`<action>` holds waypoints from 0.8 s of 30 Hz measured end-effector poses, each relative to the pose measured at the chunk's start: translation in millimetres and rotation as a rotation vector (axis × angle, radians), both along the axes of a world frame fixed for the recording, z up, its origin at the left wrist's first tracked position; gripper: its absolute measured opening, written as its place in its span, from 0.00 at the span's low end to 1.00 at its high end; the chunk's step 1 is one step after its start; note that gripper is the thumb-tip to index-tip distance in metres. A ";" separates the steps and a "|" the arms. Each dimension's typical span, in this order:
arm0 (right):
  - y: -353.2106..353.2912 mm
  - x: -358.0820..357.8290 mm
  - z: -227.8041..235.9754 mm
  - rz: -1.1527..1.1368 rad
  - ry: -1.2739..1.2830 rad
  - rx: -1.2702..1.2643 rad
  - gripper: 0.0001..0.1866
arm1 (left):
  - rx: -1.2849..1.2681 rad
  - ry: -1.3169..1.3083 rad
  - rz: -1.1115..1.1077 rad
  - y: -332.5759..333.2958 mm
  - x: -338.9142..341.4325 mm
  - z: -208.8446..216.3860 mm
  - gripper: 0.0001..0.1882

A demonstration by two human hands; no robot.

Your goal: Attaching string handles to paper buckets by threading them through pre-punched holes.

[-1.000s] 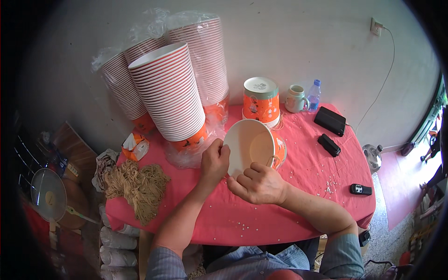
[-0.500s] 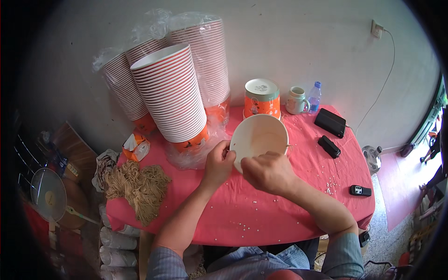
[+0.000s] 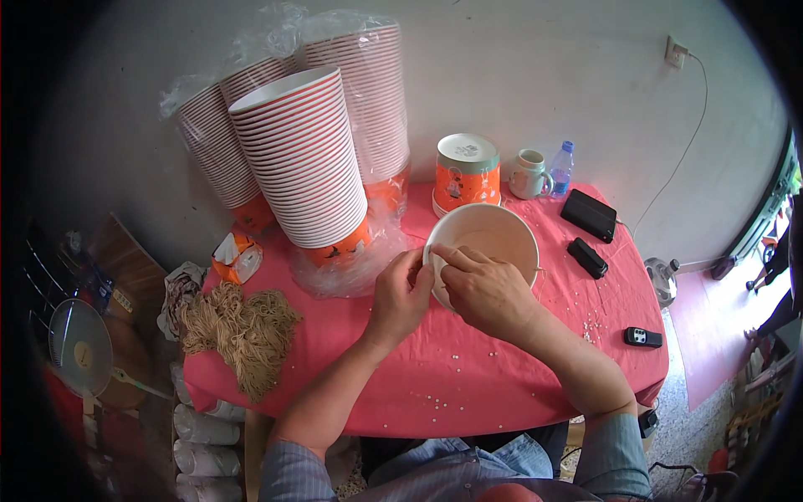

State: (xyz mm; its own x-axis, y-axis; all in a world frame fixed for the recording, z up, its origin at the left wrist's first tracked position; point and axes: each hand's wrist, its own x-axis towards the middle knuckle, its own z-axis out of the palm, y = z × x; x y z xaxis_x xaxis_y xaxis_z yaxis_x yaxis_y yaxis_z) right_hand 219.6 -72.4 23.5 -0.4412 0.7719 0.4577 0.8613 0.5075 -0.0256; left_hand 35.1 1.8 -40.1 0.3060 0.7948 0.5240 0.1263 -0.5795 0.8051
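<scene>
A white-lined paper bucket point(image 3: 506, 227) is tilted toward me over the near middle of the table. My left hand point(image 3: 400, 294) grips its left rim, thumb and fingers on the wall. The fingers of my right hand point(image 3: 489, 291) are closed in a pinch inside the opening, against the left inner wall just below the rim. Whatever they pinch is too small to make out. From the bucket's right side sticks a short piece of string point(image 3: 540, 270). A tangled heap of tan string point(image 3: 242, 330) lies to the left of my left forearm.
Tall stacks of nested paper buckets point(image 3: 297, 159), some in clear plastic, stand at the back left. Behind my bucket are an upside-down orange bucket point(image 3: 467, 180), a mug point(image 3: 529, 176) and a water bottle point(image 3: 561, 170). Small white bits dot the red tablecloth point(image 3: 502, 402).
My right fingers have moved up and left to the bucket's left rim, beside my left fingertips. The bucket has shifted slightly right, and the whole view has moved a little.
</scene>
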 end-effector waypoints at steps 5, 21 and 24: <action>2.0 2.3 -3.6 0.041 0.025 -0.006 0.09 | 0.003 0.044 0.002 -1.3 -0.5 3.3 0.14; 0.2 7.1 -1.6 0.014 0.042 -0.041 0.08 | -0.064 0.023 -0.018 -8.0 5.7 7.3 0.15; 4.6 11.4 -8.2 0.000 -0.046 -0.229 0.08 | 0.006 0.022 -0.034 -4.5 3.8 3.3 0.14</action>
State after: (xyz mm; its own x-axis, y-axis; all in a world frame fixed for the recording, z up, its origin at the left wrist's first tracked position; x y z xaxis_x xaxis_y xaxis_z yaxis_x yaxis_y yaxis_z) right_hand 231.0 -67.7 15.3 -0.4572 0.8534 0.2504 0.8643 0.4927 -0.1009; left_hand 38.9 -2.7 -36.8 0.3444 0.7805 0.5217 0.1237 -0.5886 0.7989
